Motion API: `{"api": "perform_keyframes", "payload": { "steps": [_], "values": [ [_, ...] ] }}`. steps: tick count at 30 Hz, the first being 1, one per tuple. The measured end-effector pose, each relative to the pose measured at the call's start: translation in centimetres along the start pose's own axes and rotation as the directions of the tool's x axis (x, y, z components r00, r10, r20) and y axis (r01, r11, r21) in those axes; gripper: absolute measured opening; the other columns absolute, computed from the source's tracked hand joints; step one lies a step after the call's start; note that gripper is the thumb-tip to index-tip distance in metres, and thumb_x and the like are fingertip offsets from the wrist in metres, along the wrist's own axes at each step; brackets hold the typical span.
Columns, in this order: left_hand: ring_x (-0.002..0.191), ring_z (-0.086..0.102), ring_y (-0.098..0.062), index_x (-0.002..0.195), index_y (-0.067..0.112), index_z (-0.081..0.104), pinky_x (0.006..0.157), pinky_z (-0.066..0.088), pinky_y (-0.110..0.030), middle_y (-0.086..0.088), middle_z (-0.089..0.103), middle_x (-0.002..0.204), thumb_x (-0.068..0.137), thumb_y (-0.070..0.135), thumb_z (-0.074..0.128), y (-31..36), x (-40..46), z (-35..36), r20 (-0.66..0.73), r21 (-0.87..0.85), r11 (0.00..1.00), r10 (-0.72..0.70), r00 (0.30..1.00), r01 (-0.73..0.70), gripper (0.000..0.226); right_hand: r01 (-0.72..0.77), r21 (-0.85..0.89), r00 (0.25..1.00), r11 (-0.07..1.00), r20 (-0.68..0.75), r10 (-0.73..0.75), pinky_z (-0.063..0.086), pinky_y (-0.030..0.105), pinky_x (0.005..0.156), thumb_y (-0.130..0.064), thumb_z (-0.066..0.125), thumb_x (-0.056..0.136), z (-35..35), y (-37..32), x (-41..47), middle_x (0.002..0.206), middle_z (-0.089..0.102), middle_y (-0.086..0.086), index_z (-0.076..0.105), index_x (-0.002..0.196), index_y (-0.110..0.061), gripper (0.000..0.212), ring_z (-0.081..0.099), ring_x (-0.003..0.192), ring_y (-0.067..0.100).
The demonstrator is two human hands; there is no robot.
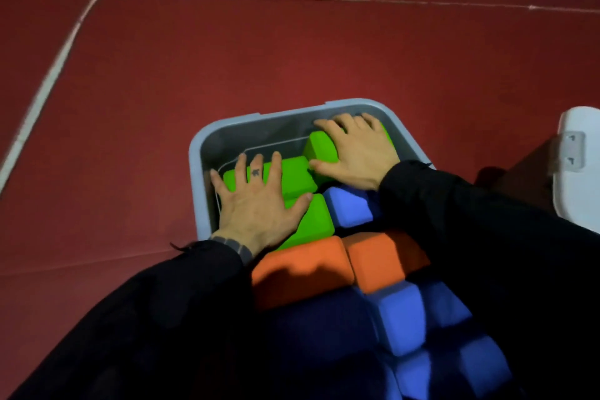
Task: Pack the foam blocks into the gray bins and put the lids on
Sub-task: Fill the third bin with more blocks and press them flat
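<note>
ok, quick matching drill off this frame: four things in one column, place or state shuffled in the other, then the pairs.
Things:
1. left hand
2. right hand
3. orange blocks
4. white lid

Place or state:
A. on the red floor, right of the gray bin
B. fingers spread, pressing flat on the nearer green blocks
C. between the green blocks and the blue ones nearest the camera
D. resting on the raised green block at the bin's far side

Pairs: 1-B, 2-D, 3-C, 4-A
</note>
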State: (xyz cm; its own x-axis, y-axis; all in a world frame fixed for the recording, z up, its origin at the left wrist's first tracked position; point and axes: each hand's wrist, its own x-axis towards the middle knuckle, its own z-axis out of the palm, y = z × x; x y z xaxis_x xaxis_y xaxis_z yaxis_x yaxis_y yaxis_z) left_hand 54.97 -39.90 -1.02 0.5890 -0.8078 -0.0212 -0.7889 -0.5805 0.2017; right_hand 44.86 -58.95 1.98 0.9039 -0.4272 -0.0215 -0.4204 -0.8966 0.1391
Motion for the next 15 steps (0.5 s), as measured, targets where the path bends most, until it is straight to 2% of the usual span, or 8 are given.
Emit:
{"api": "perform_keyframes", "payload": {
  "steps": [3,4,6,7,9,11,13,15],
  "values": [
    [0.153,0.011,-0.032,0.161,0.026,0.011,0.114,0.012,-0.075,-0.007,0.025,0.164,0.083,0.085,0.015,-0.2,-0.1,0.3,0.004,0.007,1.000,-0.005,1.000,0.005,0.097,0.044,0.381,0.998,0.924,0.030,-0.060,0.026,0.048,0.121,-0.082,0.017,0.083,-4.7,2.8,-0.3,0.148,0.055,0.003,0.052,0.147,-0.025,0.093,0.047,0.139,0.023],
    [0.153,0.012,-0.032,0.161,0.026,0.011,0.114,0.012,-0.075,-0.008,0.025,0.164,0.083,0.085,0.014,-0.3,-0.1,0.5,-0.001,0.017,1.000,-0.003,1.000,0.003,0.097,0.030,0.493,0.997,0.869,-0.083,0.013,0.034,0.044,0.116,-0.074,0.022,0.088,-6.6,4.0,0.3,0.142,0.061,0.005,0.060,0.139,-0.020,0.084,0.052,0.134,0.024],
    [0.152,0.014,-0.033,0.161,0.025,0.012,0.114,0.010,-0.074,-0.009,0.026,0.163,0.084,0.084,0.012,-0.3,0.0,0.8,-0.008,0.050,0.999,-0.002,1.000,0.002,0.097,0.000,0.519,0.888,0.855,-0.394,0.239,0.041,0.039,0.109,-0.054,0.032,0.098,-7.6,5.4,0.6,0.135,0.065,0.006,0.064,0.133,-0.014,0.062,0.058,0.128,0.026],
    [0.152,0.015,-0.034,0.160,0.025,0.013,0.114,0.009,-0.074,-0.010,0.027,0.163,0.084,0.084,0.012,-0.3,0.1,0.8,-0.010,0.066,0.998,-0.001,1.000,0.001,0.097,-0.060,0.387,0.858,0.920,-0.451,0.246,0.040,0.042,0.111,-0.047,0.031,0.101,-6.6,4.8,0.3,0.138,0.063,0.010,0.061,0.137,-0.011,0.059,0.056,0.130,0.030],
    [0.152,0.014,-0.035,0.161,0.024,0.013,0.115,0.006,-0.074,-0.011,0.027,0.163,0.085,0.084,0.014,-0.1,0.4,0.7,-0.002,0.068,0.998,-0.004,1.000,0.004,0.097,-0.041,0.147,0.981,0.988,-0.184,0.068,0.023,0.056,0.121,-0.065,0.017,0.098,-1.9,1.3,-1.9,0.156,0.044,0.019,0.038,0.156,-0.013,0.081,0.038,0.146,0.035],
    [0.153,0.013,-0.035,0.161,0.023,0.013,0.115,0.003,-0.074,-0.012,0.027,0.163,0.085,0.084,0.014,0.1,0.6,0.5,0.006,0.070,0.998,-0.010,1.000,0.010,0.097,-0.035,0.156,0.983,0.987,0.182,0.006,-0.001,0.056,0.126,-0.091,-0.007,0.079,2.1,-0.6,-3.8,0.172,0.012,0.007,0.008,0.164,-0.029,0.106,0.007,0.158,0.026],
    [0.153,0.012,-0.035,0.161,0.023,0.012,0.116,0.001,-0.073,-0.012,0.026,0.163,0.085,0.085,0.013,0.0,0.4,0.1,0.017,0.063,0.998,-0.019,1.000,0.018,0.098,-0.072,0.212,0.959,0.975,0.282,0.010,-0.011,0.050,0.125,-0.096,-0.010,0.070,1.8,0.3,-3.0,0.173,-0.004,0.000,-0.003,0.163,-0.037,0.110,-0.008,0.159,0.020],
    [0.154,0.011,-0.035,0.161,0.024,0.011,0.116,0.001,-0.072,-0.012,0.025,0.164,0.084,0.086,0.012,-0.2,0.3,0.1,0.011,0.048,0.999,-0.022,1.000,0.021,0.098,-0.063,0.299,0.983,0.952,0.185,0.007,-0.010,0.048,0.125,-0.088,0.004,0.079,-2.1,1.5,-0.8,0.173,-0.002,0.001,0.003,0.163,-0.036,0.099,-0.007,0.159,0.022]
  ]
}}
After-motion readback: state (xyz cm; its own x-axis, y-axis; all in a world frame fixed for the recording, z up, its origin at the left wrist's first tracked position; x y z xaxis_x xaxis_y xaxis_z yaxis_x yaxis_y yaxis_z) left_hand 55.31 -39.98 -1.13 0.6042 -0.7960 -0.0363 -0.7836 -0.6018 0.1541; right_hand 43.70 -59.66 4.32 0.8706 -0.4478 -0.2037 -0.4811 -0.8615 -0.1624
